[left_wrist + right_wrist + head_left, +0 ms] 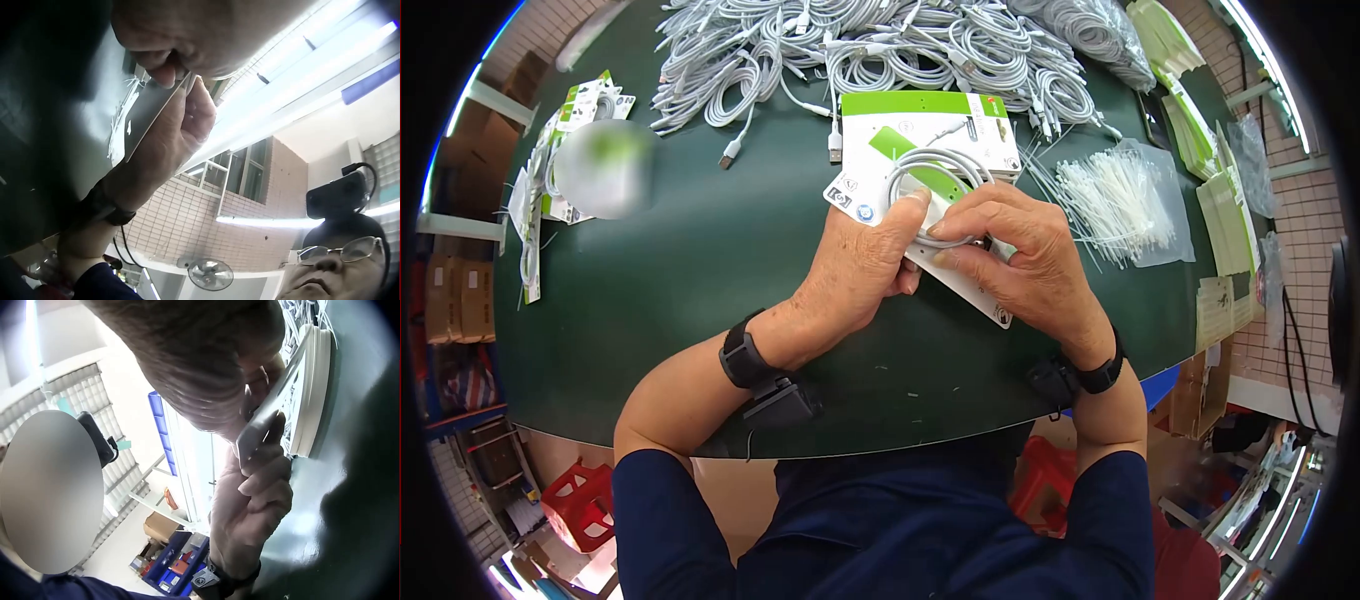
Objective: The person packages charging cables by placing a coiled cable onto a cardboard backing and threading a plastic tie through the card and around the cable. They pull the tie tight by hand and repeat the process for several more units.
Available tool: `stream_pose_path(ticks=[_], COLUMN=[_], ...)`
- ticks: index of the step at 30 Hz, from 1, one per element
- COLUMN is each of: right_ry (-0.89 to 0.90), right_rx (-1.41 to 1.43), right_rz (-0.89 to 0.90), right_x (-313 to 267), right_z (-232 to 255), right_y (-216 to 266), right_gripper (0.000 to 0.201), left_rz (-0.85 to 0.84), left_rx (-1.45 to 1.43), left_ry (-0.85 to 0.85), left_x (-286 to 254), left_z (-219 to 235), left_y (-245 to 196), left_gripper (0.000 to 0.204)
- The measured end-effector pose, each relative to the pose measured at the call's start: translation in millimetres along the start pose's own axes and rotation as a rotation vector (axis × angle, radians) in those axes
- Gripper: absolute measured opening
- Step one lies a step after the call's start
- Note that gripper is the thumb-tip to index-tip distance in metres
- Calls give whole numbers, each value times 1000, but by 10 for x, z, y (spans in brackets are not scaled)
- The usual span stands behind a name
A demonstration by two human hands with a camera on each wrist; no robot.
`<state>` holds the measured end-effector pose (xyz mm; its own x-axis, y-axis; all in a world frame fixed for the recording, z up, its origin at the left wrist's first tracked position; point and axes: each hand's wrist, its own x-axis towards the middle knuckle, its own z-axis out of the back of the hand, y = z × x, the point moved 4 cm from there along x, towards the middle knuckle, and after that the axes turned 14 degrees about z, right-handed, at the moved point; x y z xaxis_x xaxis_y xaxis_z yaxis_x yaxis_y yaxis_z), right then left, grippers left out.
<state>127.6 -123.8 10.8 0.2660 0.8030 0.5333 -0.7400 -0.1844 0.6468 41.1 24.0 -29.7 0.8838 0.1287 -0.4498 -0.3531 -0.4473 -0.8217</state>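
Coiled white cable [935, 185] sits flat on the backing card [960, 280], which both hands hold over the bench [700, 250], just ahead of the card stack [930, 125]. Left hand [860, 265] pinches the card's near-left edge, thumb on top. Right hand [1020, 250] curls fingers [960, 225] onto the coil's right side. Card's long axis runs diagonally, far-left to near-right.
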Motion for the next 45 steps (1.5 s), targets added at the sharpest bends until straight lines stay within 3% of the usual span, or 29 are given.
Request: stream_pose_path(ticks=[21, 24, 30, 35, 39, 42, 45], right_ry=[25, 2, -27, -149, -413, -329, -105], right_rx=[-18, -45, -255, -366, -405, -533, -688], right_rz=[-54, -14, 251, 360, 301, -140, -374], right_x=[-8, -5, 31, 62, 32, -114, -269], right_z=[-66, -86, -51, 54, 393, 698, 844], right_y=[81, 103, 219, 323, 147, -300, -715], right_gripper=[24, 26, 31, 41, 32, 21, 15], left_rz=[-70, -87, -178, -273, -310, -347, -360], left_rx=[47, 75, 126, 104, 95, 66, 20], left_ry=[-47, -84, -125, -191, -221, -252, -254], left_x=[-4, -27, -103, -110, -74, -33, 20], left_z=[26, 18, 12, 23, 121, 186, 280], left_y=[-1, -25, -84, -163, -219, -283, -273], left_gripper=[28, 28, 28, 31, 35, 36, 34])
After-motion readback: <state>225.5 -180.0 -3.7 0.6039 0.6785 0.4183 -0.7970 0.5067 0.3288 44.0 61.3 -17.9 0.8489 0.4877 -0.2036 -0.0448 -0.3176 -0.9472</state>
